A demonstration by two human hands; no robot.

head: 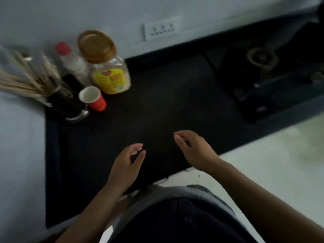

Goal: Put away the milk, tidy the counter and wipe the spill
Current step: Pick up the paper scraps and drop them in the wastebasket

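Note:
A black counter (157,106) fills the middle of the head view. My left hand (127,163) hovers over its near part, fingers loosely curled and apart, holding nothing. My right hand (194,149) hangs a little to the right, also empty with fingers spread. At the back left stand a red paper cup (93,99), a clear jar with a brown lid and yellow label (107,67), and a clear bottle with a red cap (71,62). I see no milk carton, spill or cloth; the picture is blurred.
A dark holder with wooden sticks (57,100) stands at the far left by the cup. A dark gas stove (266,72) sits at the right of the counter. A white socket plate (162,28) is on the wall. Pale floor (271,163) lies to the right.

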